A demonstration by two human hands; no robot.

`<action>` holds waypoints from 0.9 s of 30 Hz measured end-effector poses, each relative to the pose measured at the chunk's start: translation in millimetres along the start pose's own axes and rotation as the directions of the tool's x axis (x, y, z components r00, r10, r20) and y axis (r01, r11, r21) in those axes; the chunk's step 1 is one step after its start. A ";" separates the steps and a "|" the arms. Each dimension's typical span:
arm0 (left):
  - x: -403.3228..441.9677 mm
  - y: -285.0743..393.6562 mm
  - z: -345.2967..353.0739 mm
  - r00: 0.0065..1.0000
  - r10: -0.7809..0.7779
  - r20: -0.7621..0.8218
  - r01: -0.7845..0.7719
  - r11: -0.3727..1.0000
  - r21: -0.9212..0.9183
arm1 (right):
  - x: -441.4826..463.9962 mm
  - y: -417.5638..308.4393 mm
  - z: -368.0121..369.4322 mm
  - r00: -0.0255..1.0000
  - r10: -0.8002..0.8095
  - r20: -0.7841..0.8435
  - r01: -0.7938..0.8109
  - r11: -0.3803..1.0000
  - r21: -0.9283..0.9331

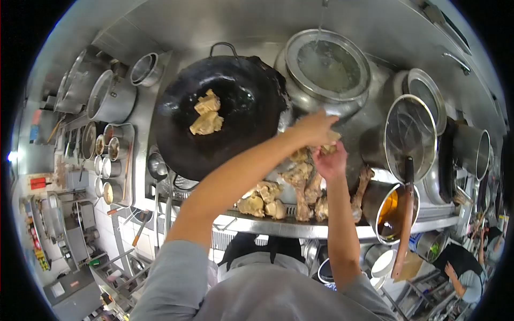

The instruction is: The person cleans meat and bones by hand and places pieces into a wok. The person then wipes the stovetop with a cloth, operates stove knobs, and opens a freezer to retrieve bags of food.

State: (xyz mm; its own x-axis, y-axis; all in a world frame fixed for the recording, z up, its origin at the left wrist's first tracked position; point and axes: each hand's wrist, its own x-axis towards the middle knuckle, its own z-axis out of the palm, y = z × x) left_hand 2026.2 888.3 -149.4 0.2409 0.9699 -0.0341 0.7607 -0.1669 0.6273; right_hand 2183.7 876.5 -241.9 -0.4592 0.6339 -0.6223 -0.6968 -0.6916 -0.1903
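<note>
Both hands meet over the counter, to the right of a black wok. My left hand (317, 129) reaches across from the left, its fingers on a pale piece of cooked meat (334, 137). From below, my right hand (331, 161) grips the same piece. Part of the meat is hidden by my fingers. Beneath my arms lie meaty bones (301, 195) and chunks of meat (252, 205) along the counter's front edge. Inside the wok (184, 147) rest two more chunks of meat (208, 122).
Water runs into a round metal pot (353, 95) behind my hands. A large strainer (409, 134) and a pot of amber liquid (390, 208) stand at right, with a long wooden handle (404, 235) across them. Pots (115, 101) and seasoning containers (111, 167) sit left. Another person (463, 273) is far right.
</note>
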 end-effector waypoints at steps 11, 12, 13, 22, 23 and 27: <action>-111.5 -60.1 -141.9 0.850 -0.379 -0.366 0.299 0.919 -0.257 | -40.2 11.7 138.9 0.936 -0.073 0.344 0.348 0.044 -0.937; -120.7 -76.4 -145.5 0.850 -0.380 -0.366 0.299 0.918 -0.259 | -24.0 7.6 115.1 0.894 -0.149 0.423 0.363 -0.312 -0.878; -129.7 -96.0 -143.9 0.810 -0.405 -0.425 0.339 0.914 -0.223 | -15.8 11.5 95.7 0.896 -0.146 0.419 0.360 -0.313 -0.879; -107.4 -54.9 -135.3 0.790 -0.249 -0.561 0.228 0.968 -0.109 | 33.8 80.6 1.4 0.948 -0.166 0.273 -0.013 -0.874 -0.485; -96.8 -49.1 -134.3 0.815 -0.221 -0.535 0.191 0.975 -0.111 | 30.2 73.1 6.1 0.943 -0.179 0.279 -0.021 -0.872 -0.490; -31.3 -27.4 -127.3 0.925 -0.099 -0.366 0.077 0.994 -0.075 | -12.9 38.6 26.1 0.918 -0.262 0.299 0.068 -0.638 -0.767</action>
State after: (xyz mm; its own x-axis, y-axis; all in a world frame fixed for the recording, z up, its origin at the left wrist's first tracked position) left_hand 1921.1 885.1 -66.5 -0.0726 0.9789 0.1910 0.7298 -0.0784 0.6791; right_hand 2148.4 850.7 -221.4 -0.4036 0.8662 -0.2946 0.8360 0.2183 -0.5035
